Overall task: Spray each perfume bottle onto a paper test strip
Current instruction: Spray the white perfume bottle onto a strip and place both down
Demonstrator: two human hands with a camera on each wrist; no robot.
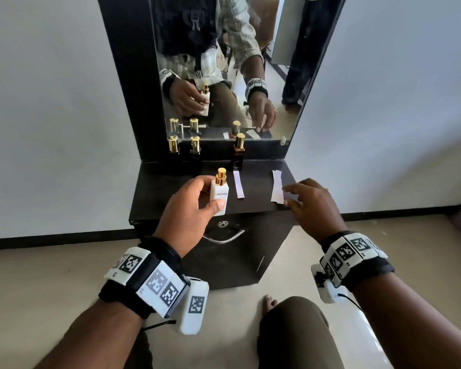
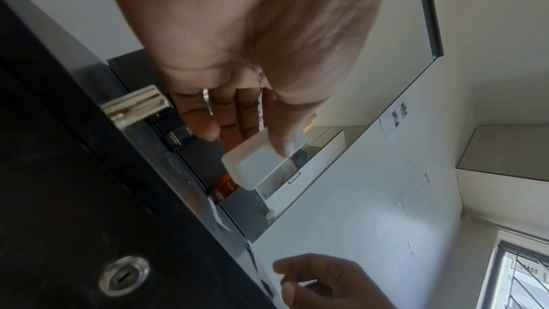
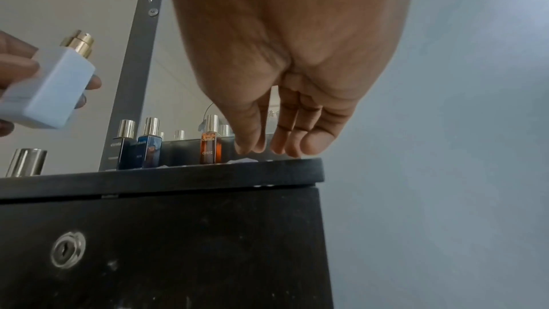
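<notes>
The left hand (image 1: 189, 206) holds a white perfume bottle (image 1: 219, 194) just above the near edge of the black desk (image 1: 256, 206). Its fingers (image 1: 215, 204) and thumb are curled around the bottle's sides, and the bottle stands almost upright with its gold spray top (image 1: 221, 176) bare. The right hand (image 1: 313, 206) is over the right near corner of the desk, fingers spread and loosely bent, their tips reaching down at a white paper strip (image 1: 276, 186) that lies there. In the right wrist view the fingertips (image 3: 246, 147) are very close to the desk top, but I cannot tell if they touch the strip. A second paper strip (image 1: 239, 184) lies flat just right of the white bottle. At the far side of the desk, by the mirror (image 1: 224, 62), stand three more bottles with gold caps: two dark bottles (image 1: 184, 155) on the left and a brown bottle (image 1: 237, 155) near the middle. Another gold cap (image 3: 26, 162) stands on the left side of the desk. The front of the desk has a keyhole (image 1: 222, 224) and a metal handle (image 1: 224, 238).
</notes>
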